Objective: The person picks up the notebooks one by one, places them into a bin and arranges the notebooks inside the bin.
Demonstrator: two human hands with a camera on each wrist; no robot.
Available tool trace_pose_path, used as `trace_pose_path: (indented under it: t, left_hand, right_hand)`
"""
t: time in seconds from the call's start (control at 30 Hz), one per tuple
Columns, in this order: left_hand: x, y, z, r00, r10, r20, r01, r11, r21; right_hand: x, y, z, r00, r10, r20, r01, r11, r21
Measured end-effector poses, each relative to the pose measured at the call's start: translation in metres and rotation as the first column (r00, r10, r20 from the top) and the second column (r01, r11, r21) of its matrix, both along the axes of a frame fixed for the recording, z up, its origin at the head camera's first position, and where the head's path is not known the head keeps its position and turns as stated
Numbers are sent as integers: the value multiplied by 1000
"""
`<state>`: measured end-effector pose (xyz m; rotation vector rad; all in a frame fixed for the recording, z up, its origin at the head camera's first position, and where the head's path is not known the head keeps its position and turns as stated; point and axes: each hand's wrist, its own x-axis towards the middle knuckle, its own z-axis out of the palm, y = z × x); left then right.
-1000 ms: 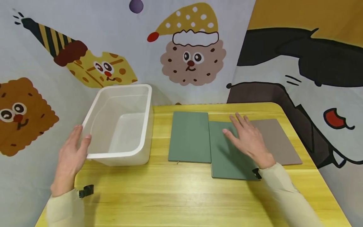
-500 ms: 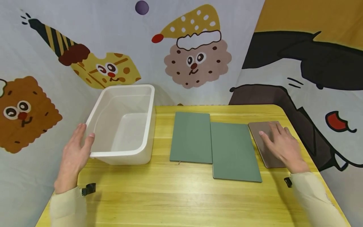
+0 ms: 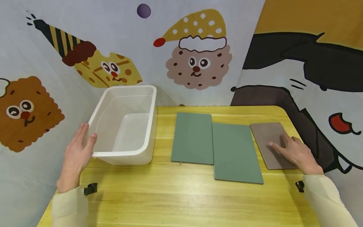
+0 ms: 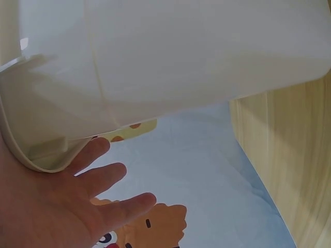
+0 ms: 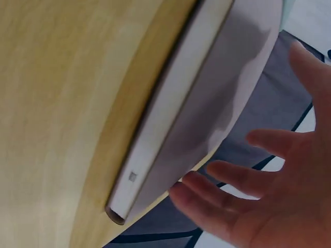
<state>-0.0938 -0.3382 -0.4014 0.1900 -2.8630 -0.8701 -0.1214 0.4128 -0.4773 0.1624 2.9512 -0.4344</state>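
A white plastic bin [image 3: 122, 154] stands at the left of the wooden table [image 3: 175, 195]. My left hand [image 3: 75, 157] rests against its near left rim, thumb over the rim; in the left wrist view the straight fingers [image 4: 126, 211] spread beneath the lip. My right hand [image 3: 299, 154] hovers over the right edge of a brown notebook [image 3: 266, 132], fingers loosely spread and holding nothing. The right wrist view shows the notebook's pale page edges [image 5: 155, 129] and the fingertips [image 5: 181, 194] close beside its cover. A green notebook [image 3: 193, 138] and a larger green one [image 3: 236, 151] lie side by side.
A printed cloth [image 3: 170, 19] with cartoon biscuits and cheese hangs behind the table and along its sides. The table's right edge [image 3: 295, 126] runs close beside the brown notebook. Each wrist wears a black strap [image 3: 90, 189].
My right hand has moved right, from over the larger green notebook to the brown notebook's right side. The left hand has stayed at the bin's rim. The whole view has shifted slightly.
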Motion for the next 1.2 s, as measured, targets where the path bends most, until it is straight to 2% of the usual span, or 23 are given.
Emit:
trace_pose_path:
  t: [0.23, 0.4, 0.63, 0.83, 1.03, 1.2]
  left_hand:
    - [-2, 2, 1, 1000, 7, 6, -7, 1000, 0]
    - [-3, 6, 1, 1000, 15, 13, -15, 1000, -1]
    - [-2, 4, 0, 1000, 12, -7, -12, 1000, 4]
    - [-2, 2, 0, 1000, 14, -4, -14, 1000, 10]
    - [-2, 4, 2, 1000, 20, -4, -20, 1000, 9]
    - [-1, 4, 3, 1000, 22, -3, -22, 1000, 9]
  right_hand:
    - [-6, 12, -4, 996, -24, 90, 26, 1000, -16]
    - [-10, 28, -1, 981, -46, 189, 59, 996, -62]
    - [-18, 43, -8, 966, 2, 259, 46, 983, -179]
    - [-19, 42, -9, 977, 29, 210, 17, 976, -215]
    - [-8, 43, -5, 994, 19, 108, 6, 976, -219]
    - [4, 45, 2, 999, -6, 54, 24, 942, -334]
